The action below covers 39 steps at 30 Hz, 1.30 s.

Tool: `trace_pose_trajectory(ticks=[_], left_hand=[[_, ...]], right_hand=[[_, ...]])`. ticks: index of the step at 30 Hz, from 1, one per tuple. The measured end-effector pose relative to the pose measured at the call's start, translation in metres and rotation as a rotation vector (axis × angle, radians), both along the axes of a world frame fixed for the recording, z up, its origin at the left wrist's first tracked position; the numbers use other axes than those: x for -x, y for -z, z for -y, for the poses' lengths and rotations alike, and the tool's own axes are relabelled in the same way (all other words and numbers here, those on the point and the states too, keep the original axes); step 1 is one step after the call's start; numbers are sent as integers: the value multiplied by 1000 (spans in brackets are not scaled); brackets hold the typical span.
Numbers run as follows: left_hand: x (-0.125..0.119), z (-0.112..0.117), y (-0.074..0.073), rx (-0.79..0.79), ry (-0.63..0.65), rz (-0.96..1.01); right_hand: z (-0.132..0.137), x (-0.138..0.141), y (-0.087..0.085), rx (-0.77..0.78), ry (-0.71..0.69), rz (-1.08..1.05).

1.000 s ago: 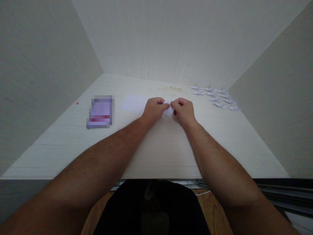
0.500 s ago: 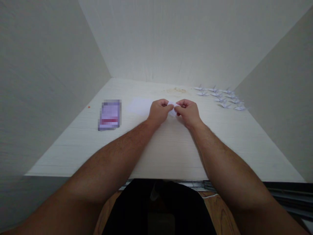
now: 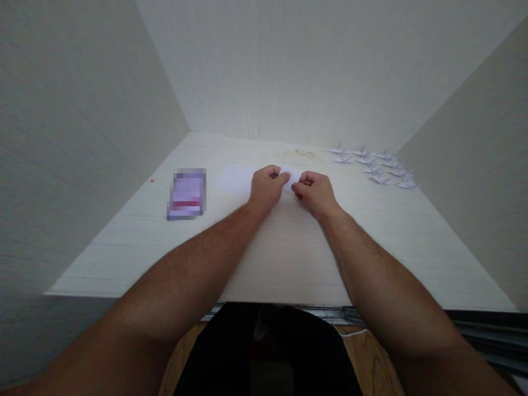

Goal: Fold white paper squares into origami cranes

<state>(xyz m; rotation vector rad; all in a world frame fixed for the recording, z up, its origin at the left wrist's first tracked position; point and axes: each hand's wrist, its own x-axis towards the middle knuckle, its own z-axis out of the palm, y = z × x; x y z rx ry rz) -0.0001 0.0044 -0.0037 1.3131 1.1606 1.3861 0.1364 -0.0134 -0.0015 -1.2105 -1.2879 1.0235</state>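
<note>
My left hand [image 3: 266, 188] and my right hand [image 3: 315, 191] meet over the middle of the pale table [image 3: 289, 247], both with fingers curled in a pinch. Between them they hold a small piece of white paper [image 3: 292, 177], gripped from either side just above the tabletop. A flat white sheet [image 3: 233, 179] lies on the table just left of my left hand. Several small folded paper cranes [image 3: 373, 165] stand in rows at the far right of the table.
A purple pack with a red stripe [image 3: 186, 193] lies on the left part of the table. Pale walls close in the table at the left, back and right. A brownish stain [image 3: 301, 153] marks the far surface.
The view has shifted slightly. The small paper between my fingers now shows a little wider, and my hands stay pinched on it in the same place.
</note>
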Motion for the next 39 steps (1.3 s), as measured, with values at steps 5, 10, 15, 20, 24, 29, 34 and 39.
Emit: trace_pose_trajectory(ticks=[5, 10, 15, 20, 24, 29, 34, 39], left_hand=[[1, 1, -1, -18, -25, -22], [1, 1, -2, -26, -25, -5], [1, 0, -1, -13, -28, 20], [0, 3, -3, -2, 3, 31], [0, 6, -7, 8, 15, -28], [0, 7, -10, 17, 124, -80], [2, 5, -8, 22, 153, -103], [3, 5, -5, 9, 186, -110]], right_hand=[[-1, 1, 2, -3, -22, -45], [-1, 0, 3, 18, -19, -25], [-1, 1, 2, 15, -17, -52], [1, 2, 1, -23, 43, -8], [1, 2, 0, -26, 76, -19], [-1, -1, 2, -35, 100, -12], [-3, -2, 5, -34, 110, -23], [-5, -3, 5, -76, 107, -39]])
